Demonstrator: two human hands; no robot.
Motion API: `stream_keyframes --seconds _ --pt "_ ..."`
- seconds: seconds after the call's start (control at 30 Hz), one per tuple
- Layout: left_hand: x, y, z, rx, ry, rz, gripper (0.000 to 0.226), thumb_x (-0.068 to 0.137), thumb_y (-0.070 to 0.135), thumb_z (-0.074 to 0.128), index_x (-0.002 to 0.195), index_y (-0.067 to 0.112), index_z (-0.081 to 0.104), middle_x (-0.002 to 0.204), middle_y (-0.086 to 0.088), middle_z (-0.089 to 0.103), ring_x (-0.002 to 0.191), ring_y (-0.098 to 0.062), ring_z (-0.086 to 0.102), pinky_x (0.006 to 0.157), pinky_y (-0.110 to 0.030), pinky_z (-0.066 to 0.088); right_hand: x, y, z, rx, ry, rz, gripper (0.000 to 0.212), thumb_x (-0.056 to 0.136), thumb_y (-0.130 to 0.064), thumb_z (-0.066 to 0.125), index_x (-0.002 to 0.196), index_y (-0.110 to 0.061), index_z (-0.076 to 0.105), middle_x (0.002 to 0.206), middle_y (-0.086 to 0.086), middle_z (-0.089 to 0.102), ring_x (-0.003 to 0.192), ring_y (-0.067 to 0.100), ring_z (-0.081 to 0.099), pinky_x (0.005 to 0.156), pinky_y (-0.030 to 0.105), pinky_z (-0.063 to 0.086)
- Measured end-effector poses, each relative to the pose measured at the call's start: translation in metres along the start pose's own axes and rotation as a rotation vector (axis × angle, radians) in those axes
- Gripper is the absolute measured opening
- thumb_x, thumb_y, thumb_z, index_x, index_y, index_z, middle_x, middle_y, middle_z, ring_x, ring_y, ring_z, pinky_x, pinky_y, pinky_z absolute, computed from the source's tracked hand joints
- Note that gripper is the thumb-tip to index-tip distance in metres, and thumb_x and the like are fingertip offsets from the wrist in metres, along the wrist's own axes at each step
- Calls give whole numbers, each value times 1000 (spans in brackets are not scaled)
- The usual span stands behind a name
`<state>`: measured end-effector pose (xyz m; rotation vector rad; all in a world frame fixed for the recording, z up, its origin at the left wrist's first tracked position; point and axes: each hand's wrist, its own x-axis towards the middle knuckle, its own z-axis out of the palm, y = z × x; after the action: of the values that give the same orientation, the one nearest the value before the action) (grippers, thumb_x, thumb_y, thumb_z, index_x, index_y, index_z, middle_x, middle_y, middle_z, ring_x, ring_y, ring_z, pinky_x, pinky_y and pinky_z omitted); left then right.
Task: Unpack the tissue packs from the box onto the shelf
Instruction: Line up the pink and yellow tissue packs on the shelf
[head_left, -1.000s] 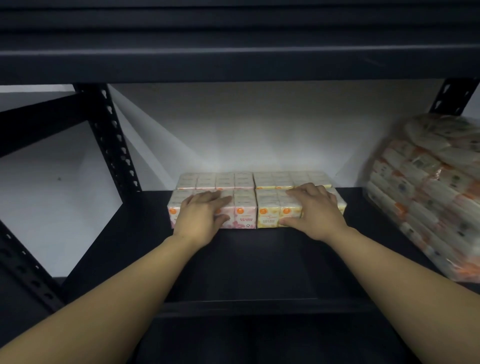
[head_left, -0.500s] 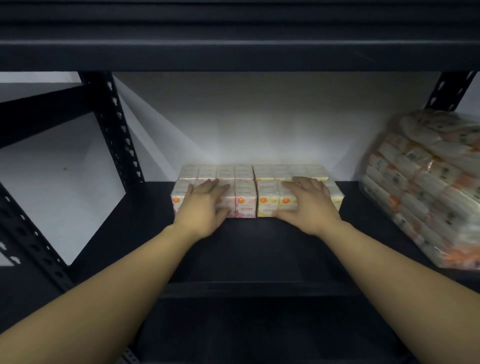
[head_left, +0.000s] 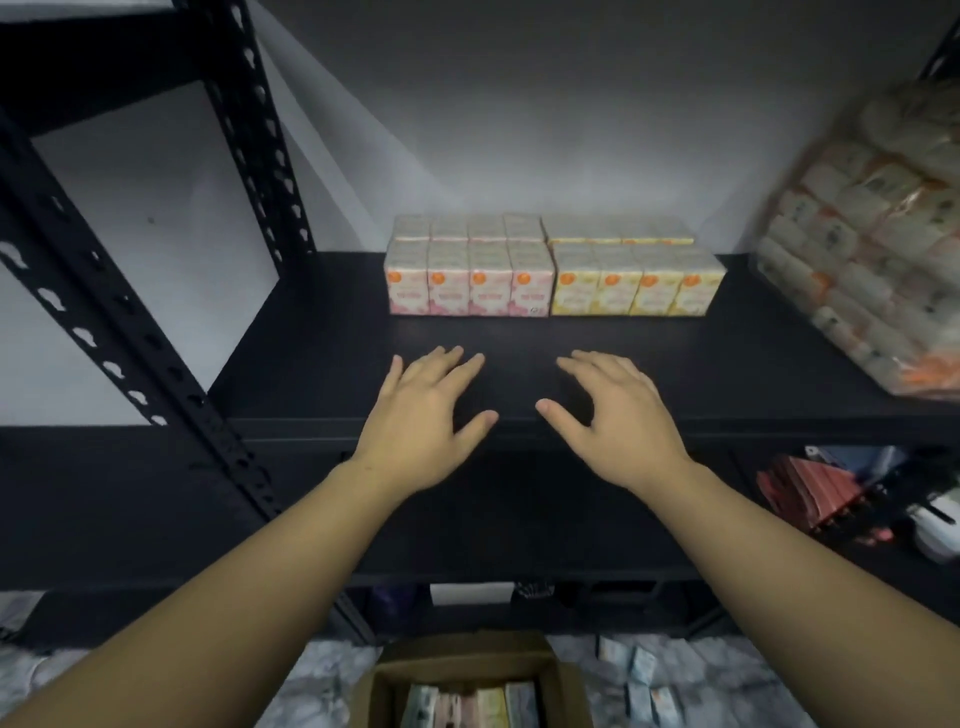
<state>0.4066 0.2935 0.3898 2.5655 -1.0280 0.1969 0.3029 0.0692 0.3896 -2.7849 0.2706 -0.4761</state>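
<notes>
Two rows of tissue packs stand at the back of the black shelf (head_left: 322, 353): pink packs (head_left: 470, 283) on the left, yellow packs (head_left: 631, 286) on the right, touching side by side. My left hand (head_left: 426, 415) and my right hand (head_left: 618, 421) hover over the shelf's front part, fingers spread and relaxed, holding nothing, a hand's length in front of the packs. Below, on the floor, an open cardboard box (head_left: 467, 675) shows more tissue packs inside.
A big plastic-wrapped bundle of tissue packs (head_left: 878, 244) leans at the shelf's right end. A black perforated upright (head_left: 249, 130) and a diagonal brace (head_left: 119, 322) frame the left. Lower shelf at right holds red packets (head_left: 810, 493). Wrapped goods lie on the floor around the box.
Both hands have let go of the front tissue packs and pulled back toward the shelf's front edge. The view has tilted down, bringing the box below into sight.
</notes>
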Motion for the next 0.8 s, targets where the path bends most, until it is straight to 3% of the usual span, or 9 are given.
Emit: stream_keyframes --seconds 0.2,0.33,0.47,0.67,0.8 --pt "-50 -2 27 115 28 41 81 99 64 45 166 25 18 173 -5 16 160 -22 7 128 -54 -6 -61 -16 38 -31 99 21 67 102 -59 51 156 -21 43 167 3 32 158 19 19 129 47 8" --pt "-81 -1 46 45 42 60 82 99 56 54 165 23 19 174 -6 1 161 -23 -7 127 -51 -7 -98 -19 58 12 111 -5 67 101 -54 57 156 -19 44 170 4 26 159 19 14 129 51 10" --pt "-120 -2 81 -5 -46 -19 81 100 57 50 166 25 17 174 -4 -1 160 -21 -6 129 -52 -2 -127 -8 83 33 35 21 68 100 -56 56 156 -19 44 168 3 30 157 19 20 128 49 14" --pt "-192 -15 160 -6 -190 -247 80 99 58 54 165 24 24 171 -6 22 159 -26 15 129 -50 14 -184 21 156 96 -162 108 74 97 -61 59 156 -20 44 164 3 38 152 24 32 123 46 25" --pt "-247 -30 217 -28 -301 -355 78 96 57 56 160 18 35 164 -10 38 151 -32 33 122 -49 33 -233 39 217 116 -322 193 78 95 -70 48 157 -23 42 164 0 37 150 23 32 121 44 28"
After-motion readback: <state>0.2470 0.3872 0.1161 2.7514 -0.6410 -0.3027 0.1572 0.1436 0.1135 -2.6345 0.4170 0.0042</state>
